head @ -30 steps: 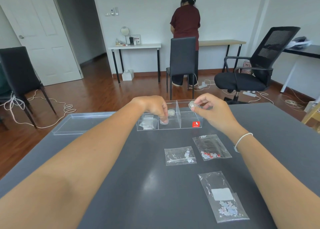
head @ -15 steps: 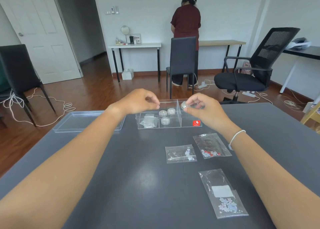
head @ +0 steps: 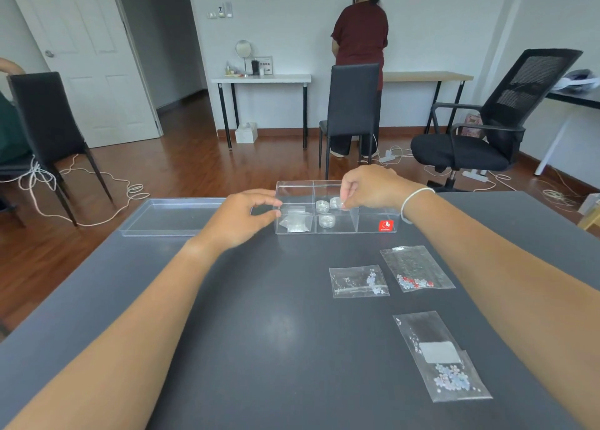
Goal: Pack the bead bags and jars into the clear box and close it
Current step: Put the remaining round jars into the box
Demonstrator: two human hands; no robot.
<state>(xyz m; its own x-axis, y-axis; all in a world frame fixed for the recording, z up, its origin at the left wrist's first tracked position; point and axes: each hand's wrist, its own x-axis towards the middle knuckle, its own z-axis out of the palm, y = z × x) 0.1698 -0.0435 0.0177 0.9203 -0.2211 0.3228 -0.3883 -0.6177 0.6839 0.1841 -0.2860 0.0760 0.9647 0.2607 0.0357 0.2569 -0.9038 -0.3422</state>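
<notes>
The clear box (head: 373, 216) with a red label stands at the table's far edge. Its middle compartment holds three small jars (head: 326, 220), and its left one holds a bead bag (head: 293, 224). My left hand (head: 242, 218) grips the box's left end wall between thumb and fingers. Over the middle compartment, my right hand (head: 370, 186) reaches down with its fingertips pinched on another small jar, mostly hidden. Three bead bags lie on the table: one (head: 358, 281), one with red beads (head: 415, 268), and a longer one (head: 443, 356) nearest me.
The box's clear lid (head: 172, 216) lies flat to the left of the box, by the dark table's (head: 259, 348) far edge. Beyond the table are chairs, floor cables and a person standing with their back to me.
My left hand moved out of the middle compartment to the box's left end. My right hand carried its jar left and down into the middle compartment.
</notes>
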